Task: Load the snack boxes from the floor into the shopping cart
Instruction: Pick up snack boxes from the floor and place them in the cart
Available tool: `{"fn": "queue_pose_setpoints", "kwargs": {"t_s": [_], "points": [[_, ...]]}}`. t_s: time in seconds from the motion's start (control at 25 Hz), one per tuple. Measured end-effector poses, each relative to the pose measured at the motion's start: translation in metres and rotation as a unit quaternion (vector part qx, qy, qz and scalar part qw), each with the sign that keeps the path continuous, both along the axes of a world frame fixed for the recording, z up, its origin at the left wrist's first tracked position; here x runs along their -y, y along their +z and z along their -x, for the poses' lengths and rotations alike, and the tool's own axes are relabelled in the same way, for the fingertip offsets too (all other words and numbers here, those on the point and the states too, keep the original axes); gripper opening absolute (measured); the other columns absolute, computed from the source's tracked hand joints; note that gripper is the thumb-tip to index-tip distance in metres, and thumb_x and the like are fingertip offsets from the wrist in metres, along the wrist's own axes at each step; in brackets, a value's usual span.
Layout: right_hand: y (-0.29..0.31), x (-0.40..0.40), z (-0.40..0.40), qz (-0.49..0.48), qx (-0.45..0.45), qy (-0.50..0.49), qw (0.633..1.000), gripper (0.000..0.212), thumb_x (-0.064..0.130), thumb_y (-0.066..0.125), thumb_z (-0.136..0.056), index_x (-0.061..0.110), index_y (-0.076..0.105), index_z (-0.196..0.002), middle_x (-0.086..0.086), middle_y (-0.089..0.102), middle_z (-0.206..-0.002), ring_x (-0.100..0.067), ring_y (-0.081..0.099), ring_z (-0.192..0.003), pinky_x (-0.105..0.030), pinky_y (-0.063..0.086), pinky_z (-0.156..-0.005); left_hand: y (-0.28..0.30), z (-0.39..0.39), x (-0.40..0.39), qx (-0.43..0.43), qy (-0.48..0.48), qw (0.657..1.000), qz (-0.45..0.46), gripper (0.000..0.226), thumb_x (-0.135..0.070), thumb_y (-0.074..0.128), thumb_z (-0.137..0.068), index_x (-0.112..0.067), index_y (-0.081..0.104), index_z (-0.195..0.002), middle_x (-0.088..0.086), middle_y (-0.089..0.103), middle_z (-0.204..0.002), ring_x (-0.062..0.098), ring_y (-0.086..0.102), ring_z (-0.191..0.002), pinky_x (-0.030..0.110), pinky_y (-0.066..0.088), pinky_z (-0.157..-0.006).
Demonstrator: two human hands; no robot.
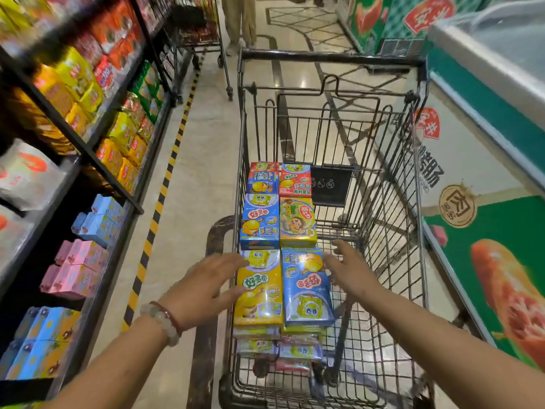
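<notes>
The cart (383, 160) sat in the aisle between the shelves (73, 137) on my left and a freezer (486, 93) on my right. The boxes (277, 219) were stacked in two rows along its left side, several layers deep at my end. My left hand (203, 287) was spread flat by the yellow box (259, 290), and my right hand (351, 270) was loose-fingered beside the blue box (306, 290), neither one gripping anything.

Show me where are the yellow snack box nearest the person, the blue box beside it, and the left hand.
yellow snack box (259, 293): head view, middle of its top face.
blue box (306, 290): head view, middle of its top face.
left hand (200, 290): head view, back of the hand.
</notes>
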State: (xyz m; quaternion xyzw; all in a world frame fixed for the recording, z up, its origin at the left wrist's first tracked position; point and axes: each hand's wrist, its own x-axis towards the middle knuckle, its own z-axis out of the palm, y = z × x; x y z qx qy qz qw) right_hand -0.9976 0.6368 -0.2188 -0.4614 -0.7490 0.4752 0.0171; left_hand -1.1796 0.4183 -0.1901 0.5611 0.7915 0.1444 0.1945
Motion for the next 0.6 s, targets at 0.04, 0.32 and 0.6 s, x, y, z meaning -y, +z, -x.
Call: {"fn": "queue_pose_setpoints", "kwargs": {"t_s": [0.04,0.32,0.6], "points": [[0.008,0.001,0.001,-0.016,-0.012,0.015,1.000,0.051,0.035,0.051,-0.094,0.018,0.039,-0.140,-0.009,0.044,-0.138,-0.029,0.054,-0.117,-0.044,0.047,-0.095,0.012,0.003,0.006,-0.019,0.003,1.000,-0.011,0.104,-0.088,0.001,-0.067,-0.024,0.045,-0.135,-0.004,0.045,-0.140,0.015,0.038,-0.131,0.030,0.025,-0.109],[0.074,0.005,0.015,-0.126,-0.041,0.208,0.969,0.053,0.033,0.051,-0.095,0.017,0.036,-0.143,-0.005,0.041,-0.144,-0.023,0.043,-0.128,-0.033,0.035,-0.107,0.103,-0.002,0.063,-0.125,0.103,0.986,-0.031,0.089,-0.090,-0.002,-0.062,-0.049,0.027,-0.136,-0.021,0.030,-0.140,0.002,0.029,-0.131,0.020,0.022,-0.106],[0.160,0.033,0.020,-0.209,-0.098,0.428,0.874,0.049,0.035,0.049,-0.096,0.021,0.037,-0.142,-0.004,0.044,-0.143,-0.021,0.049,-0.123,-0.023,0.039,-0.093,0.191,-0.121,0.151,-0.177,0.309,0.932,-0.067,0.110,-0.097,0.005,-0.051,-0.036,0.028,-0.140,-0.021,0.025,-0.140,-0.003,0.022,-0.130,0.001,0.007,-0.100]]}}
